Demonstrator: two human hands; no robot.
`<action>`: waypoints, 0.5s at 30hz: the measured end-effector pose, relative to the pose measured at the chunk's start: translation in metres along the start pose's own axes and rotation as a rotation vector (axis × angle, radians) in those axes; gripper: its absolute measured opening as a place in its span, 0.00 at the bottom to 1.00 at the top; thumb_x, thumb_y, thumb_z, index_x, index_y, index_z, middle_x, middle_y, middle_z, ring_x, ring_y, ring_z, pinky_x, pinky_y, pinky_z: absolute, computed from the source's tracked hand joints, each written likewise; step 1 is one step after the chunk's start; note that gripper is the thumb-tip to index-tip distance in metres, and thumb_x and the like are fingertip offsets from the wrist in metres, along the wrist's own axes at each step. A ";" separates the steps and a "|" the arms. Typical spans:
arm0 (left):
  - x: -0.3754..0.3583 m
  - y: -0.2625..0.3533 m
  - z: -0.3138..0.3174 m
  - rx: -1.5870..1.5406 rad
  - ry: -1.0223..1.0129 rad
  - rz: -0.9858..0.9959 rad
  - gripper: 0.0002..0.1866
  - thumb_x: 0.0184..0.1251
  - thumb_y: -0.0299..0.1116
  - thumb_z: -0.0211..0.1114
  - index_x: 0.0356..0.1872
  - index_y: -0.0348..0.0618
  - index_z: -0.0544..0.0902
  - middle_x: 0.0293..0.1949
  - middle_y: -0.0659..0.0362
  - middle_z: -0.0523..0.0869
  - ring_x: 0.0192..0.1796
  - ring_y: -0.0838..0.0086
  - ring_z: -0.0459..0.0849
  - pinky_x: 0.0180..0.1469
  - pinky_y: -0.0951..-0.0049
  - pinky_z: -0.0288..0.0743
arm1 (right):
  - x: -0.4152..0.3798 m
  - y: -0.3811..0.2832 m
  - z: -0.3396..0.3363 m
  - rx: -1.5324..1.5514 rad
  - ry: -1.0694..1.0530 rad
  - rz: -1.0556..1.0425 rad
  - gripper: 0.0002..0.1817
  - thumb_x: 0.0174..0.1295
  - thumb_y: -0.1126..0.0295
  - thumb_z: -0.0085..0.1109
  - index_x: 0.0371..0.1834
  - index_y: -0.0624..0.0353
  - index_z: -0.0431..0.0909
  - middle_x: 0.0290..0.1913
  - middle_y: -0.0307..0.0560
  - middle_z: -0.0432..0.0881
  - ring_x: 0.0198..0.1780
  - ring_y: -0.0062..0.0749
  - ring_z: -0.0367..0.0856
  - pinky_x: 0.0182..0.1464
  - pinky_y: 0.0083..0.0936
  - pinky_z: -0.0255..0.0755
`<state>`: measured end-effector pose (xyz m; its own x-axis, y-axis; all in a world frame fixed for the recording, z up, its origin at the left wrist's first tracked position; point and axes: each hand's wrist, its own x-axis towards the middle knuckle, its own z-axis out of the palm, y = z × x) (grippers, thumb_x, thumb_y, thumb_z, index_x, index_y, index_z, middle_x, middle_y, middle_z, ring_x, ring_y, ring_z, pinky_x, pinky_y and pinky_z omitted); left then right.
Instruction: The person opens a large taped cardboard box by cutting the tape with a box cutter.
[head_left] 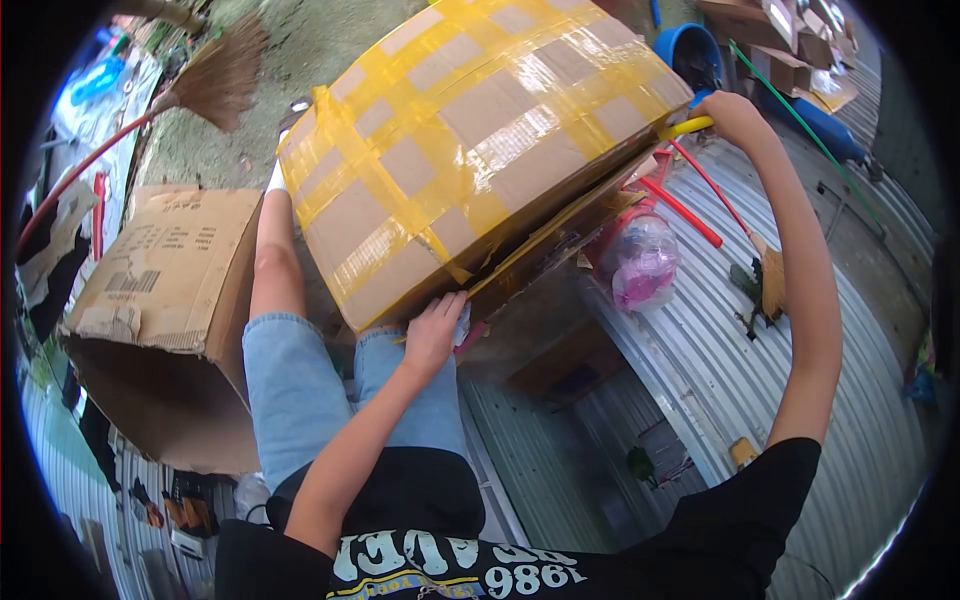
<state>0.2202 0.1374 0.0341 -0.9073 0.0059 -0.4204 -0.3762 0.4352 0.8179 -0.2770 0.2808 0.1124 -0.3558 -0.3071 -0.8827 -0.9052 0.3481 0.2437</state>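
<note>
A large cardboard box (480,120) criss-crossed with shiny yellow tape stands tilted in front of my legs. Along its near right side a dark gap runs between the top and a side flap (540,262). At the near end of that gap, my left hand (434,332) presses bent fingers against the box edge; a small pale and pink item shows beside them, too hidden to name. My right hand (728,116) is closed around a yellow handle (688,127) at the far end of the gap. The tool's other end is out of sight.
An open cardboard box (165,275) lies on the left, below a straw broom (215,85). To the right are a plastic-wrapped pink bundle (642,260), a red bar (685,212), a blue bucket (690,52) and corrugated metal sheeting (740,360). More cartons (775,35) stand farther back.
</note>
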 end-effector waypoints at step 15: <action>0.037 -0.033 -0.041 -0.065 0.075 -0.037 0.26 0.44 0.13 0.51 0.50 0.38 0.71 0.44 0.49 0.77 0.42 0.52 0.77 0.43 0.58 0.72 | -0.020 0.072 0.035 0.172 0.488 0.242 0.14 0.51 0.71 0.57 0.43 0.47 0.78 0.36 0.51 0.81 0.40 0.47 0.79 0.42 0.39 0.72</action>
<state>0.1914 0.0866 0.0080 -0.9030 -0.0776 -0.4225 -0.4191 0.3744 0.8271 -0.3269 0.3435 0.1336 -0.6517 -0.5596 -0.5120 -0.7479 0.5864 0.3111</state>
